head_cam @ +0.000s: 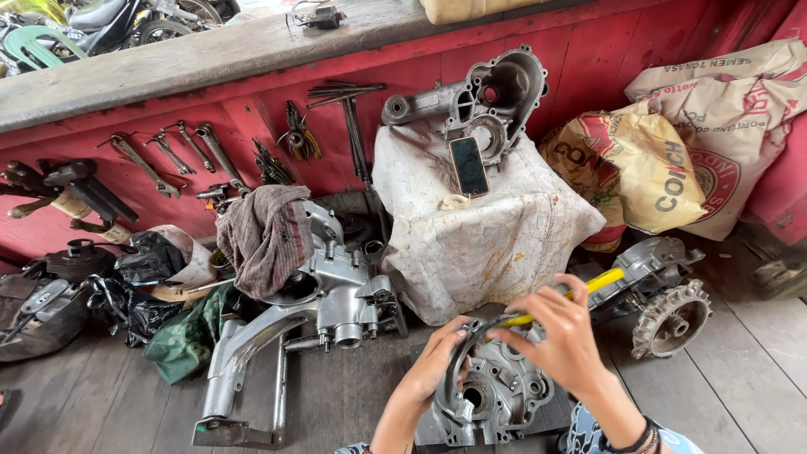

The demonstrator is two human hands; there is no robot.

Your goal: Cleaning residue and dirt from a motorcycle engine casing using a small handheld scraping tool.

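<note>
Right hand (565,336) gripped a yellow-handled screwdriver (580,292) while left hand (437,363) held a dark curved part (458,357) on the engine case (496,395), looked mid-prying, probably needing steady leverage next.

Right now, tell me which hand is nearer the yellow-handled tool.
Right. The right hand grips the yellow-handled tool itself. The left hand sits lower and to the left of it, holding the edge of the grey engine casing, clear of the handle.
</note>
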